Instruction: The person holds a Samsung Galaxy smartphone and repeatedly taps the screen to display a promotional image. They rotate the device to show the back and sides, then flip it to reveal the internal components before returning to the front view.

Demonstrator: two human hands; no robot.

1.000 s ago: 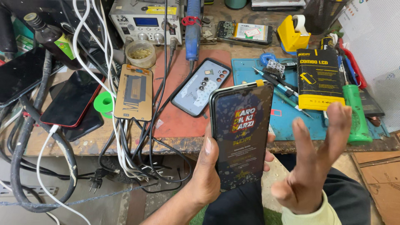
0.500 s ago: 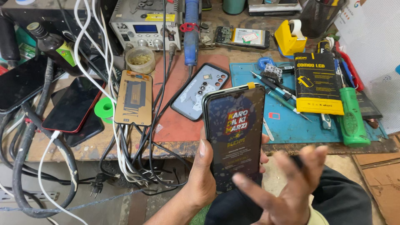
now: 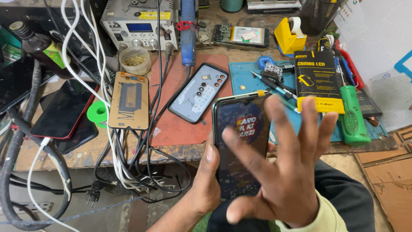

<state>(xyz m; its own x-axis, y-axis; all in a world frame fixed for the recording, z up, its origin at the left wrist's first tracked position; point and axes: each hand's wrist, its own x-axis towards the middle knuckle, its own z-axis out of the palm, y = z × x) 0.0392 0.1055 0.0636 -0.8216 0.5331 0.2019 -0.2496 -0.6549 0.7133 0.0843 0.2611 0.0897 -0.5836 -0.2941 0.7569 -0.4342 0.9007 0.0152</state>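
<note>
Two hands fill the lower middle of my head view: my left hand point(image 3: 210, 184) is wrapped around the lower half of a slim black smartphone with a lit screen point(image 3: 240, 133), thumb along its left edge, while my right hand point(image 3: 287, 180) hovers in front of the glass with fingers spread wide, holding nothing and blurred enough that I cannot tell whether any fingertip touches the screen. That phone stands nearly upright over my lap, just off the front edge of the cluttered wooden workbench point(image 3: 81, 157). I judge it light and rigid but slick, with a fragile glass face, so the safest hold is by the two long edges, low down, as the left hand has it. Behind it on the red rubber mat point(image 3: 171, 124) lies a pale phone back cover with camera cut-outs point(image 3: 198, 92), and beside that a bare display panel with a brown backing point(image 3: 128, 100). Farther right sit a black-and-yellow parts box point(image 3: 318, 79) and a green-handled tool point(image 3: 352, 115). White and black cables point(image 3: 124, 163) spill over the bench front.
</note>
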